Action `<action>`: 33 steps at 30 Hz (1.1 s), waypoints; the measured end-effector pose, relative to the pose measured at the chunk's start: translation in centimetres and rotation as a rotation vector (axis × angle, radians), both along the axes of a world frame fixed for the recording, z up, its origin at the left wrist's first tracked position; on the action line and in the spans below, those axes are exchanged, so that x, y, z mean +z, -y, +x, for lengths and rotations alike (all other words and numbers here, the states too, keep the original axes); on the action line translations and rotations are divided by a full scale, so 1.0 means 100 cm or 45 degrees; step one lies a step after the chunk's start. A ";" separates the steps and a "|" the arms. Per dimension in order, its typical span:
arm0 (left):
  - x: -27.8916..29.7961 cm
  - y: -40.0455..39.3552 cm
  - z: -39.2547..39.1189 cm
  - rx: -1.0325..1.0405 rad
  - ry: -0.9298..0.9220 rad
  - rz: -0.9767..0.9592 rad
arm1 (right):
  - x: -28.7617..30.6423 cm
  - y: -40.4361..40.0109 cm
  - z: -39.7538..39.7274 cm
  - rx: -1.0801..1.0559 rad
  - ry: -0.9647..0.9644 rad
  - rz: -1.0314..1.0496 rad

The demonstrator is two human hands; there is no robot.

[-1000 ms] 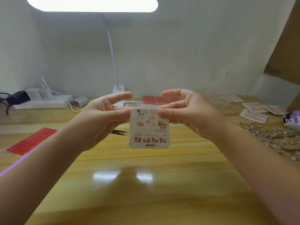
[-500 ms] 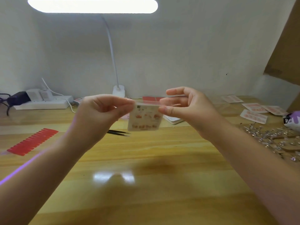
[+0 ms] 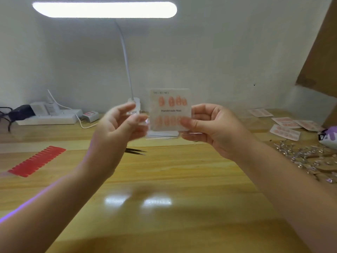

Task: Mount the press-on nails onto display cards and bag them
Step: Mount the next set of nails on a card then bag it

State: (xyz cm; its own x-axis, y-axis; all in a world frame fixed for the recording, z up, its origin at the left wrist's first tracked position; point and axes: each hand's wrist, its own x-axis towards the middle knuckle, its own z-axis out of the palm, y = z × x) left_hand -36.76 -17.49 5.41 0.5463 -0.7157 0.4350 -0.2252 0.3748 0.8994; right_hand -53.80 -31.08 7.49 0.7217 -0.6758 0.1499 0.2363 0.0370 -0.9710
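I see the wooden worktop (image 3: 164,179) under the lamp (image 3: 104,9), a power strip (image 3: 49,116) at its far left edge. Bagged nail cards (image 3: 285,131) lie near the far right corner, beside a scatter of small metal clips (image 3: 310,159). A red nail strip (image 3: 37,160) lies toward the left edge, tweezers (image 3: 135,152) near the middle. My right hand (image 3: 213,128) holds the display card (image 3: 170,109) upright above the worktop, printed face toward me, nails in two rows, its grip pinching the lower right corner. My left hand (image 3: 118,128) is blurred just left of the card; its fingers look loosely curled, and I cannot tell whether they touch it.
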 end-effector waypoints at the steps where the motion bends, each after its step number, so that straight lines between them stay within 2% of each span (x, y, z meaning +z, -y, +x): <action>1: -0.001 0.002 -0.001 -0.106 -0.186 0.090 | -0.001 0.000 0.001 -0.015 -0.010 -0.044; 4: -0.005 0.003 -0.002 -0.156 -0.153 0.290 | -0.003 -0.002 0.002 -0.043 -0.040 -0.132; 9: -0.005 0.004 0.000 -0.122 -0.244 0.272 | -0.005 -0.002 0.003 -0.043 -0.063 -0.197; 12: -0.008 0.006 0.000 -0.100 -0.241 0.268 | -0.006 0.000 0.004 -0.020 -0.084 -0.150; 16: -0.014 0.008 0.005 -0.040 -0.224 0.289 | -0.006 0.003 -0.002 0.136 -0.266 -0.115; 20: -0.023 0.010 0.006 -0.012 -0.189 0.346 | -0.013 0.003 -0.003 0.120 -0.362 -0.176; 25: -0.040 0.012 0.000 0.127 -0.057 0.454 | -0.014 0.014 -0.013 -0.092 -0.401 -0.153; 28: -0.045 0.012 -0.002 0.125 0.060 0.539 | -0.009 0.037 -0.028 -0.237 -0.464 -0.080; 33: -0.055 0.030 -0.013 0.104 0.421 0.727 | -0.011 0.114 -0.072 -0.702 -0.631 -0.077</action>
State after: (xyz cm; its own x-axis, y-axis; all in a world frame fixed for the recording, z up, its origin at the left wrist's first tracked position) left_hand -38.06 -20.45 -0.06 0.5114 -0.8455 0.1534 -0.5306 -0.1704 0.8303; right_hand -60.96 -42.44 6.39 0.2730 -0.9603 -0.0569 -0.2609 -0.0170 -0.9652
